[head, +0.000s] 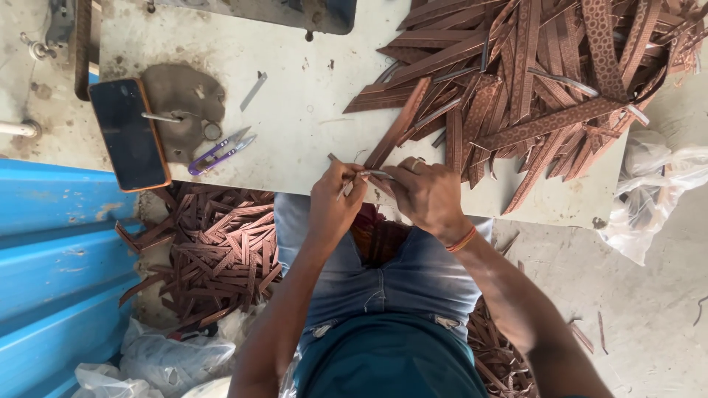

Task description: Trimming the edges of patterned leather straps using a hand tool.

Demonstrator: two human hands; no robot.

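At table edge, left hand (pixel 335 200) fingers pinching strap (pixel 398 125) end, right hand (pixel 424 195) clenched on it

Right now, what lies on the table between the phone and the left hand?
In the head view, purple thread snips lie between phone and left hand.

Teal shirt (pixel 391 361), jeans (pixel 413 273), orange wristband (pixel 462 239)
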